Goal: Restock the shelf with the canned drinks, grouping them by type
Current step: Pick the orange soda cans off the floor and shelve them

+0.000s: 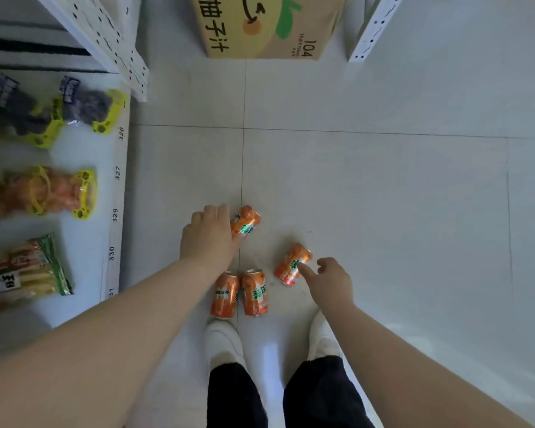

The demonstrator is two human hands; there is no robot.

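Observation:
Several orange soda cans lie on their sides on the pale tiled floor. My left hand (209, 234) grips the farthest orange can (247, 222), with fingers above it and thumb below. My right hand (331, 281) touches a second orange can (292, 264) with its outstretched index fingertip; its other fingers are loosely bent and hold nothing. Two more orange cans (226, 295) (255, 292) lie side by side just in front of my white shoes. The shelf (118, 180) runs along the left edge of the view.
The white shelf board carries snack bags: grey-and-yellow packs (84, 103), an orange-filled pack (44, 191) and a green-edged pack (22, 270). A cardboard juice carton (266, 26) stands ahead on the floor between two white perforated shelf uprights (115, 47) (368, 35).

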